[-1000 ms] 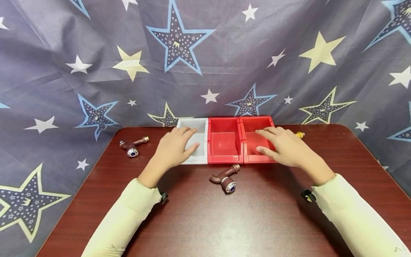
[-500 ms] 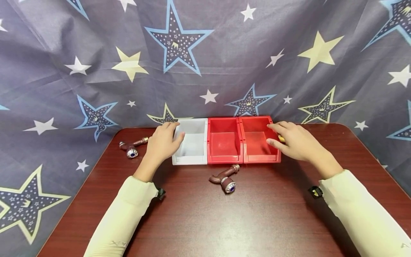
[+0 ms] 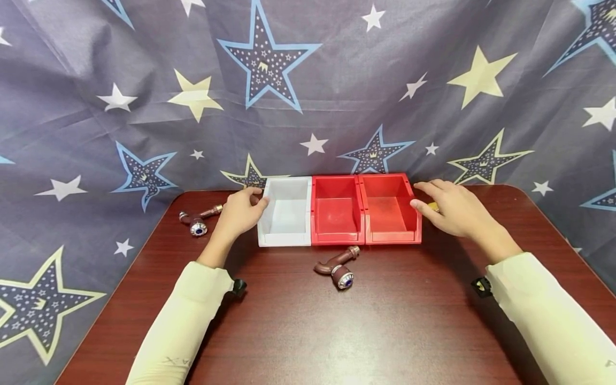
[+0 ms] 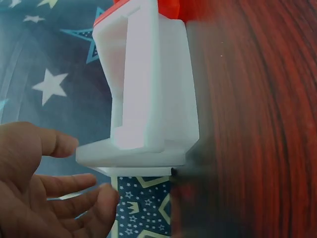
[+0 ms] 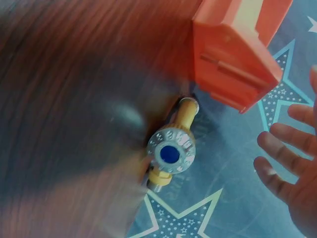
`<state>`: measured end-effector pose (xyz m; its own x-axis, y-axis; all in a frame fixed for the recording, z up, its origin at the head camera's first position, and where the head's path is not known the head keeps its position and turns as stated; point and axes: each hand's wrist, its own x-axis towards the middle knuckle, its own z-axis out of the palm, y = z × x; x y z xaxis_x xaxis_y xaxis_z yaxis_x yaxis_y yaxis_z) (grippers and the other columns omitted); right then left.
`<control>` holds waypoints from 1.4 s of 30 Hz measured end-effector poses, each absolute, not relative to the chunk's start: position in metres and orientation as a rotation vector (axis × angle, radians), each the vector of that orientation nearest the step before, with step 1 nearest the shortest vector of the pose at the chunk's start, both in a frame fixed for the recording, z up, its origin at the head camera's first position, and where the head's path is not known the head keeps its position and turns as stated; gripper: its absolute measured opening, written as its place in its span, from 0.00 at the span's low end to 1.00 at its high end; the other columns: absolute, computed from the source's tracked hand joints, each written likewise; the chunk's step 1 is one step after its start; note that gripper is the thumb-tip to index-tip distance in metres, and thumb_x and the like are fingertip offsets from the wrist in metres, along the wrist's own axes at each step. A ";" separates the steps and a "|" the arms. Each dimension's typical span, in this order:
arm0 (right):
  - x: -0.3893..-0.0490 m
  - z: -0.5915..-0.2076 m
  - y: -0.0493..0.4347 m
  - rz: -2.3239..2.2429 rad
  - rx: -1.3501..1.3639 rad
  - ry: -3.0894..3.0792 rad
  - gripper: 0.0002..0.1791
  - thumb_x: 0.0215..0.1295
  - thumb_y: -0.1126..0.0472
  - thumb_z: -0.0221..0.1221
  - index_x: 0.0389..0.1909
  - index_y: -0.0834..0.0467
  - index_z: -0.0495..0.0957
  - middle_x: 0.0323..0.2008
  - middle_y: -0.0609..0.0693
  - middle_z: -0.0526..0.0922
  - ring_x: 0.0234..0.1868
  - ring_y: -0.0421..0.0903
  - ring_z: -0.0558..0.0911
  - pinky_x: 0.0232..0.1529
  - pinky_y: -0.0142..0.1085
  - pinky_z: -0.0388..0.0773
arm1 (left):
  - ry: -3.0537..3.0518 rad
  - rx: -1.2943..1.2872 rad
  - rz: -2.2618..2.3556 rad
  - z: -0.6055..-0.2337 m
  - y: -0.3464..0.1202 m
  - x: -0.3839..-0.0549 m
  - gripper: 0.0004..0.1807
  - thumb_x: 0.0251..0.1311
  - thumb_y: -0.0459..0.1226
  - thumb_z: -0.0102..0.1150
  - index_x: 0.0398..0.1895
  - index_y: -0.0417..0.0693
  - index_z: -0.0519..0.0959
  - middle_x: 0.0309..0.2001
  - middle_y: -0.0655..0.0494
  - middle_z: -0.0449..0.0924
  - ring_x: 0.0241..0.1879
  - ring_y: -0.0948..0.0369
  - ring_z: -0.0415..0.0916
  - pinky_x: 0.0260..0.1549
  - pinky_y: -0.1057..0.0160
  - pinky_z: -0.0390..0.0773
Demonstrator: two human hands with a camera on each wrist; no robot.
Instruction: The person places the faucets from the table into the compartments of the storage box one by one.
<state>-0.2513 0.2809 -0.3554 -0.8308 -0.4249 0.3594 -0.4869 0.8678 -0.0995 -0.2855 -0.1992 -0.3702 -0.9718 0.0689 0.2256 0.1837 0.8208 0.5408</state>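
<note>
My left hand (image 3: 239, 211) is at the left side of the white bin (image 3: 285, 240), its fingers loosely bent by the rim. In the left wrist view the fingers lie around the corner of that bin (image 4: 173, 89); contact there cannot be told. My right hand (image 3: 452, 209) is spread beside the outer wall of the right-hand red bin (image 3: 392, 237). Beneath it lies a yellow pipe fitting with a silver, blue-centred knob (image 5: 171, 153), mostly covered by the hand in the head view. Neither hand holds anything.
Between the white and right-hand bins stands another red bin (image 3: 338, 238). A brown pipe fitting with a chrome knob (image 3: 343, 277) lies in front of the row. A similar brown fitting (image 3: 198, 227) rests at the table's left. Behind the table hangs a star-patterned cloth (image 3: 308, 123).
Both hands have drawn apart from above the outer bins: the left hand has moved left, the right hand right. The bins and fittings stay where they were.
</note>
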 end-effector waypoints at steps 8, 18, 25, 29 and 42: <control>-0.253 -0.354 0.289 0.221 0.596 -2.713 0.23 0.69 0.57 0.59 0.61 0.63 0.77 0.52 0.65 0.82 0.50 0.65 0.82 0.48 0.62 0.77 | -2.789 -0.027 -1.535 -0.375 -0.211 -0.294 0.23 0.71 0.39 0.55 0.65 0.38 0.75 0.49 0.38 0.82 0.30 0.58 0.81 0.26 0.59 0.86; -0.258 -0.359 0.299 0.185 0.482 -2.847 0.24 0.69 0.55 0.56 0.61 0.63 0.76 0.55 0.65 0.80 0.52 0.66 0.81 0.47 0.65 0.76 | -2.718 0.105 -1.915 -0.376 -0.219 -0.299 0.23 0.73 0.39 0.55 0.66 0.36 0.74 0.54 0.38 0.77 0.31 0.62 0.80 0.30 0.63 0.86; -0.265 -0.363 0.304 0.165 0.484 -2.946 0.27 0.65 0.56 0.58 0.62 0.64 0.75 0.56 0.68 0.78 0.52 0.68 0.80 0.46 0.67 0.75 | -2.703 0.074 -1.983 -0.373 -0.219 -0.300 0.26 0.66 0.33 0.59 0.67 0.34 0.73 0.46 0.41 0.80 0.31 0.62 0.79 0.31 0.62 0.86; -0.267 -0.365 0.305 0.195 0.513 -2.952 0.27 0.63 0.57 0.59 0.61 0.64 0.76 0.54 0.67 0.79 0.48 0.66 0.81 0.44 0.65 0.76 | -2.710 0.057 -1.999 -0.372 -0.220 -0.299 0.28 0.64 0.31 0.60 0.67 0.33 0.72 0.45 0.43 0.81 0.32 0.60 0.79 0.32 0.62 0.86; -0.266 -0.385 0.309 0.230 0.622 -2.948 0.21 0.60 0.60 0.67 0.52 0.63 0.74 0.43 0.64 0.75 0.41 0.66 0.78 0.43 0.62 0.76 | -2.718 0.052 -2.022 -0.372 -0.220 -0.300 0.28 0.62 0.29 0.62 0.66 0.35 0.73 0.38 0.52 0.82 0.30 0.60 0.79 0.33 0.62 0.86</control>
